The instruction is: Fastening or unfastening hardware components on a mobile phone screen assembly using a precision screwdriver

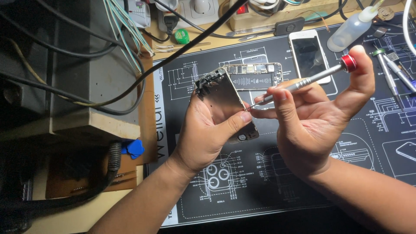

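Note:
My left hand (207,132) grips a detached phone screen assembly (223,102), tilted up with its metal back facing me and my thumb across its right edge. My right hand (310,117) holds a slim silver screwdriver with a red cap (312,78); my forefinger rests on the cap and the tip touches the assembly's right edge near my left thumb. Behind the assembly the opened phone body (255,76) lies flat on the black repair mat (260,182), its battery and board exposed.
A white phone (310,54) lies face up on the mat's far side, next to a clear squeeze bottle (353,28). More screwdrivers (390,73) lie at right. Thick black cables (130,86) cross a grey box (86,69) at left; blue picks (133,148) sit by the mat's edge.

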